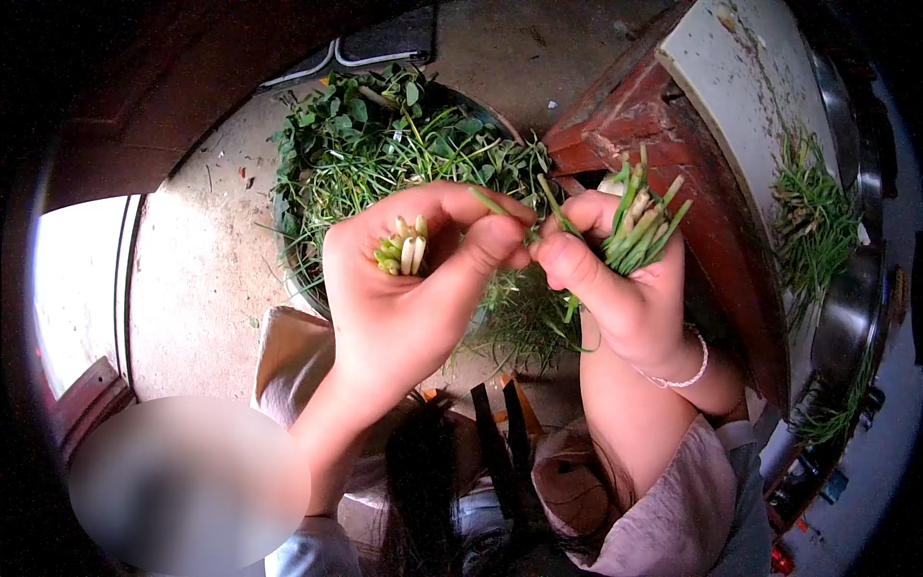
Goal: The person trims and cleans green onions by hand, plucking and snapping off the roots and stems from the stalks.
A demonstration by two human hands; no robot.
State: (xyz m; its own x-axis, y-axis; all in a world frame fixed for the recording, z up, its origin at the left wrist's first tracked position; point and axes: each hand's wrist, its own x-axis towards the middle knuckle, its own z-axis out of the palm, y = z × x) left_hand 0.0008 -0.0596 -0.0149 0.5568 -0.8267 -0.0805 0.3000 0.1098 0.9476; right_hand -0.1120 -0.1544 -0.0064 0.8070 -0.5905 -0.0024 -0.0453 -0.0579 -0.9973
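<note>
Okay so both hands are gripping stuff: left hand (389, 298) is cupping pale-ended stalks (413, 254), right hand (630, 293) is clutching a green bunch (641, 229), fingertips pinching close together near leafy greens (370, 144)

A container (501, 119) heaped with greens (385, 144) stood on the floor (216, 317), beyond and partly behind two hands that met at the fingertips. One bunch of stems (407, 248) lay in the left hand (423, 260), another bunch (642, 223) in the right hand (625, 269). To the right, more cut greens (810, 212) rested on a tabletop (726, 82), near a pan (848, 322) at its far side.
</note>
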